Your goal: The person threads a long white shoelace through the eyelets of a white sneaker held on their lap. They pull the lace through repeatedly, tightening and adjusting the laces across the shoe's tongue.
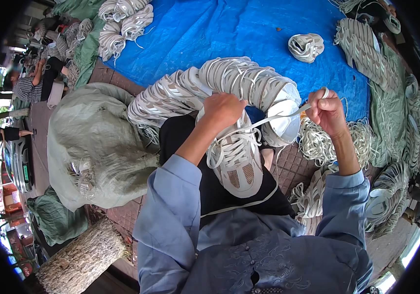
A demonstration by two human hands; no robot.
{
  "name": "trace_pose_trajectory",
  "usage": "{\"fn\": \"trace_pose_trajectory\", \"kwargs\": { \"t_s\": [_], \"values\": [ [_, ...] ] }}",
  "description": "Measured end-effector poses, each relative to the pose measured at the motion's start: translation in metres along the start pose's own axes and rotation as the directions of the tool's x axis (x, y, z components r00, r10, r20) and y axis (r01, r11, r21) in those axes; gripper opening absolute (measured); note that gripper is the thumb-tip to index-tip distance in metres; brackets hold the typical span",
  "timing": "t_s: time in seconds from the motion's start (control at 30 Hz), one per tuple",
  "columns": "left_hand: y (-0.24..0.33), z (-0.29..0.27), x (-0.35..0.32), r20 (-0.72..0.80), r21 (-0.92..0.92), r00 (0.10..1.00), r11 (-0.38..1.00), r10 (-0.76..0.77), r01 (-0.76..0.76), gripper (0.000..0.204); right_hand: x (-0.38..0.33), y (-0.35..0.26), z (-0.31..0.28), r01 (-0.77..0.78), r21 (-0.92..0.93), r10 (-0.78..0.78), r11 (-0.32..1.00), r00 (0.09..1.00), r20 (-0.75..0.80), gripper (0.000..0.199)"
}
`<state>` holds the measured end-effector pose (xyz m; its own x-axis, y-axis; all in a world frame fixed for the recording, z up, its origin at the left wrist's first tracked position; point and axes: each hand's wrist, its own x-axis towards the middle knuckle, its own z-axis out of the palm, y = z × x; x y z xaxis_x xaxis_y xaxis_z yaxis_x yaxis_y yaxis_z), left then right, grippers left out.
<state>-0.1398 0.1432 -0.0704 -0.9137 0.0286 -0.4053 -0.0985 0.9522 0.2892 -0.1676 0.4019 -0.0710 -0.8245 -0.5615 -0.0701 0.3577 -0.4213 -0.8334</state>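
Note:
A beige and white sneaker upper (pixel 239 169) lies across my lap on dark trousers, its toe towards me. White laces criss-cross its front. My left hand (pixel 225 109) is closed on the far end of the upper, near its collar; the fingertips are partly hidden. Off to the right, my raised right hand (pixel 325 111) pinches a flat white shoelace (pixel 283 116), which stretches from the upper to my fingers. Another length of lace loops beside the toe and over my lap. Just beyond the upper curves a long row of nested sneaker uppers (pixel 229 73).
A blue tarp (pixel 210 29) covers the ground ahead, with one bundled upper (pixel 306 47) on it. A heap of white laces (pixel 320 142) lies beneath my right hand. At left are a large grey-green sack (pixel 97 142) and a tree trunk (pixel 82 255). More stacked uppers (pixel 366 51) stand at right.

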Motion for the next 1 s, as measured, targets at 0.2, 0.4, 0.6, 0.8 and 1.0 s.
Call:
{"fn": "trace_pose_trajectory", "kwargs": {
  "t_s": [0.2,0.4,0.6,0.8,1.0],
  "values": [
    [-0.022,0.019,0.018,0.05,-0.33,0.997,0.941,-0.066,0.079,0.03,0.005,0.012,-0.006,0.019,0.106,-0.02,0.994,1.0,0.016,0.021],
    [-0.027,-0.002,-0.031,-0.241,-0.96,0.951,0.19,-0.195,-0.204,0.018,0.026,-0.005,-0.042,0.187,0.303,-0.195,0.934,0.981,-0.004,0.019],
    [-0.165,-0.024,-0.091,-0.247,-0.855,0.831,-0.291,-0.498,-0.429,0.018,0.074,-0.029,-0.071,0.226,0.358,-0.223,0.906,0.974,-0.052,0.023],
    [-0.254,-0.021,-0.128,-0.248,-0.755,0.833,-0.44,-0.494,-0.486,0.014,0.093,-0.054,-0.104,0.286,0.257,-0.263,0.923,0.957,-0.121,0.021],
    [-0.293,-0.029,-0.144,-0.327,-0.674,0.843,-0.519,-0.428,-0.525,0.014,0.087,-0.094,-0.137,0.326,0.168,-0.308,0.93,0.943,-0.128,0.022]
  ]
}}
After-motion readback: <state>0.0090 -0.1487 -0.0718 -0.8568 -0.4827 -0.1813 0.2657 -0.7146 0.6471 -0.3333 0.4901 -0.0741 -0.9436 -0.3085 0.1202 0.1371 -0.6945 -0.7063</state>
